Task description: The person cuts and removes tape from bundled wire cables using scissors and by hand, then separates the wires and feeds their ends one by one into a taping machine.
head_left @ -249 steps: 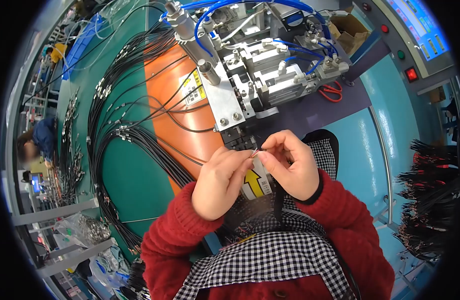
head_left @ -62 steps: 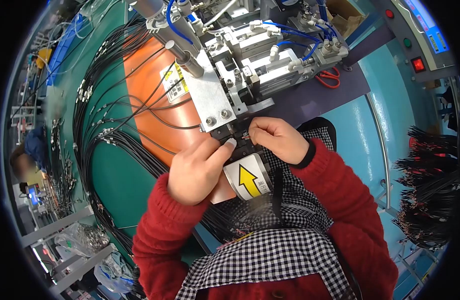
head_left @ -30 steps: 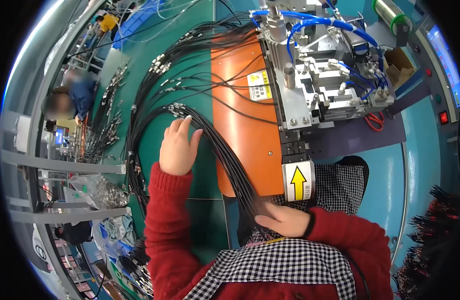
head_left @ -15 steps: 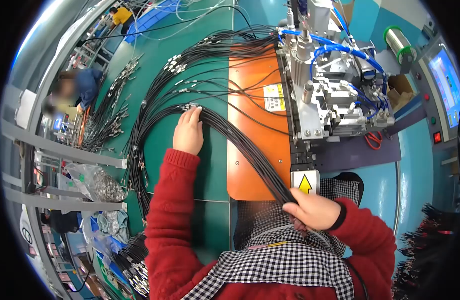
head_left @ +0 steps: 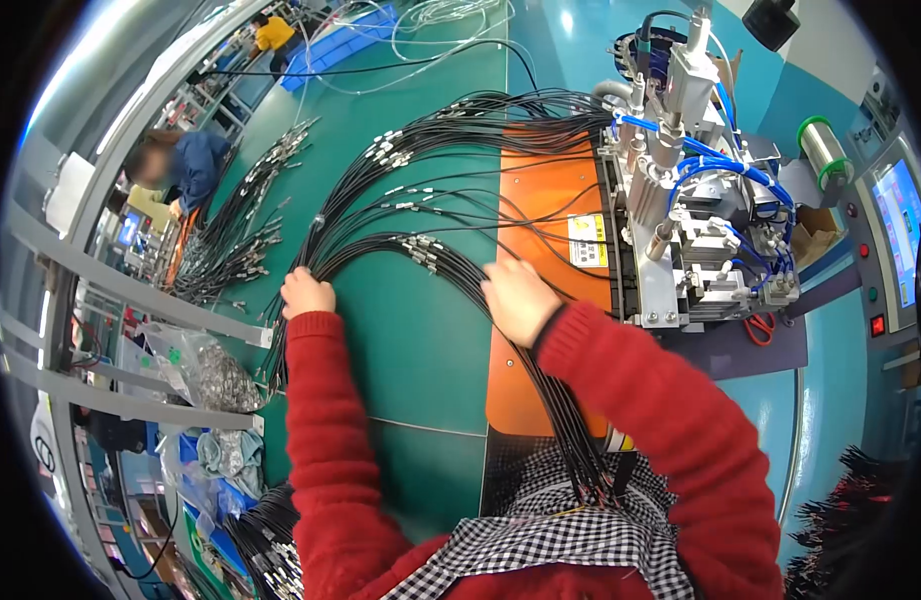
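Observation:
A bundle of thin black cables [head_left: 566,415] arches over the green table and the orange board, and its near end hangs onto my checked apron. My right hand [head_left: 521,300] is closed around this bundle above the board's left edge; the palm hides part of the cables. Near the table's left side, my left hand [head_left: 308,293] has its fingers curled around the cables where the strands run together. White tags [head_left: 421,252] sit on the bundle between my hands. Behind it, more black cables [head_left: 461,115] with white tags curve toward the machine.
A metal machine [head_left: 681,210] with blue tubes stands right of the orange board [head_left: 526,400]. Red-handled scissors [head_left: 760,328] lie beside it, near a wire spool [head_left: 824,150] and a screen [head_left: 896,225]. Grey rails [head_left: 141,395] border the left; a person [head_left: 196,165] sits beyond.
My right hand has moved from the bundle's near end up and left along it. My left hand has shifted left and down from the tags. The view has shifted slightly.

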### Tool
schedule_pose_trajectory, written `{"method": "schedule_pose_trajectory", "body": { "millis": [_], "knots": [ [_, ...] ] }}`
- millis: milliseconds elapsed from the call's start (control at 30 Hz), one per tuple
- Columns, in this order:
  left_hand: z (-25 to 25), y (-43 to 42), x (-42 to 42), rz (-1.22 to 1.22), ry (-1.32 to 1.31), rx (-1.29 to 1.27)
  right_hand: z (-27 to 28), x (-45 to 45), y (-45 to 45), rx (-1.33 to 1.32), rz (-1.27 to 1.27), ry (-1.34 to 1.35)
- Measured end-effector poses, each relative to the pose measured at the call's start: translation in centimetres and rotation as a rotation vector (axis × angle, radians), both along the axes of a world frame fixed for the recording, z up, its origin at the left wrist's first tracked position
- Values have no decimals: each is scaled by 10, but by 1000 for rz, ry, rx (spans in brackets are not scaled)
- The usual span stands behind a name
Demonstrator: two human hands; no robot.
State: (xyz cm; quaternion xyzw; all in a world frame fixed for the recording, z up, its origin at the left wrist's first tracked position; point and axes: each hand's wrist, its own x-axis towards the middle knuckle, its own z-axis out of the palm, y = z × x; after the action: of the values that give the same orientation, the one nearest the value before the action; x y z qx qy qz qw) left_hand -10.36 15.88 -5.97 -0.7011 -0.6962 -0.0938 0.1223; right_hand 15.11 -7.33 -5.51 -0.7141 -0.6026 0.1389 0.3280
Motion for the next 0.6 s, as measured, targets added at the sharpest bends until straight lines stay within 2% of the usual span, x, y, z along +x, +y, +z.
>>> {"method": "schedule_pose_trajectory", "body": {
  "millis": [67, 133, 200, 367, 400, 467, 533, 600],
  "knots": [
    [15, -1, -10, 90, -2, -35, 1, 0, 34, 1, 12, -54],
    [14, 4, -26, 143, 38, -40, 18, -3, 51, -203, -115, 51],
    [-1, 23, -53, 273, -4, -245, 31, -2, 60, -399, -240, 156],
    [24, -2, -46, 89, 148, -55, 28, 3, 51, -263, -22, -65],
    [42, -10, -34, 122, 129, -56, 26, 7, 50, -263, -22, -68],
    [66, -13, -23, 159, 112, -64, 22, 12, 47, -234, -93, 179],
    [78, -3, -27, 88, 13, -195, 15, 14, 42, -203, -170, 433],
    [63, 11, -24, 110, 66, -263, 9, 11, 37, -212, -158, 360]
  ]
}}
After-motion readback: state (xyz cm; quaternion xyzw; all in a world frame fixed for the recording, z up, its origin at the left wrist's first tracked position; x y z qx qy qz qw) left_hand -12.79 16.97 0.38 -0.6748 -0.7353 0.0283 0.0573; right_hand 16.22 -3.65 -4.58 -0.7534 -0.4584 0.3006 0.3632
